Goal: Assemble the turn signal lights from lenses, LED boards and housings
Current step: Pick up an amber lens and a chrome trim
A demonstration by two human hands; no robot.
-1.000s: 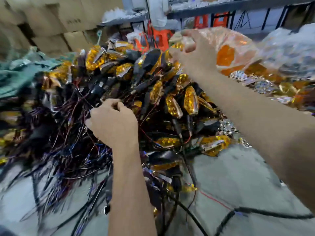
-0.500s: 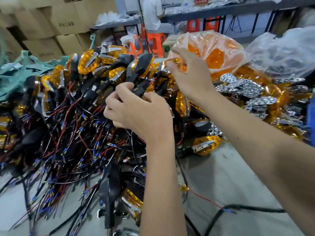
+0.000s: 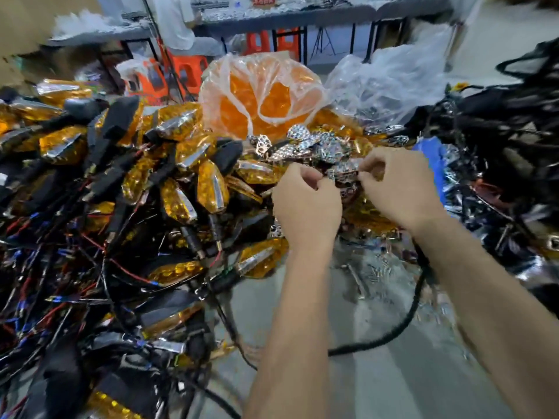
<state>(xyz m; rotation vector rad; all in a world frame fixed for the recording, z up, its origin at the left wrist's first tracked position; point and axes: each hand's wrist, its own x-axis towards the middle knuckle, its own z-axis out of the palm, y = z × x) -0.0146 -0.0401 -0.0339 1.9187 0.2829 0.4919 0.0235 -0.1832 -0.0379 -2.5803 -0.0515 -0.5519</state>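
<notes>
My left hand (image 3: 305,204) and my right hand (image 3: 399,189) are close together above a heap of chrome reflector pieces (image 3: 317,146). Both have curled fingers and pinch a small chrome part (image 3: 344,172) between them; the part is blurred and partly hidden. A big pile of finished amber turn signals with black housings and wires (image 3: 136,192) fills the left. A clear bag of orange lenses (image 3: 260,98) stands behind the reflectors. Black housings with cables (image 3: 499,140) lie at the right.
Bare grey tabletop (image 3: 378,373) shows in front of me, crossed by a black cable (image 3: 402,322). A second clear bag (image 3: 387,83) sits behind right. A seated person (image 3: 178,25), orange stools and a shelf are in the background.
Both hands left the signal pile and the lens bag and moved right and down to the reflector heap, where they now meet on a small chrome part. The view swung right.
</notes>
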